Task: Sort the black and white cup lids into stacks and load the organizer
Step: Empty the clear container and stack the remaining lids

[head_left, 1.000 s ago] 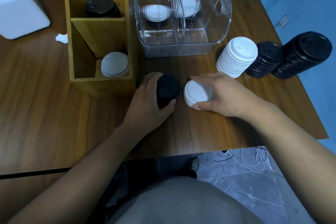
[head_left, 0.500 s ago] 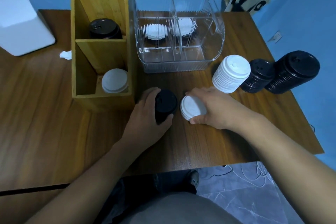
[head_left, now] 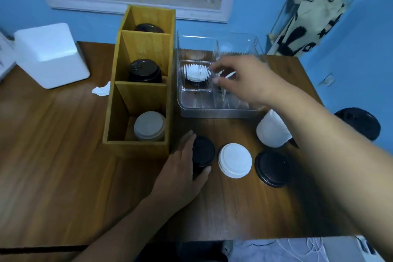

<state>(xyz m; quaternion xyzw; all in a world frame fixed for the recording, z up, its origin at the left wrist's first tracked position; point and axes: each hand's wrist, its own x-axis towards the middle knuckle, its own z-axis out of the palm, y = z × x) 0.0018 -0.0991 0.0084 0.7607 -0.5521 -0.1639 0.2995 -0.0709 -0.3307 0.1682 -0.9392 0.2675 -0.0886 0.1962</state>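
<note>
My left hand [head_left: 182, 170] grips a short stack of black lids [head_left: 203, 153] standing on the table just in front of the wooden organizer [head_left: 136, 147]. Beside it sit a low white lid stack [head_left: 235, 160] and a black lid [head_left: 273, 169]. My right hand [head_left: 242, 80] reaches into the clear organizer [head_left: 212, 111], its fingers pinching what looks like a white lid [head_left: 228, 75] seen edge-on. White lids [head_left: 196, 72] lie in the clear organizer's left compartment. The wooden organizer holds white lids [head_left: 150, 126] in front and black lids [head_left: 144, 70] behind.
A white lid stack [head_left: 271, 133] lies on its side under my right forearm, with a big black stack [head_left: 361, 124] at the table's right edge. At the back left stands a white box [head_left: 51, 55], with a crumpled tissue [head_left: 101, 90] near it.
My right hand left the white stack on the table and moved up into the clear organizer. The left hand stays on the black stack. The view tilted upward.
</note>
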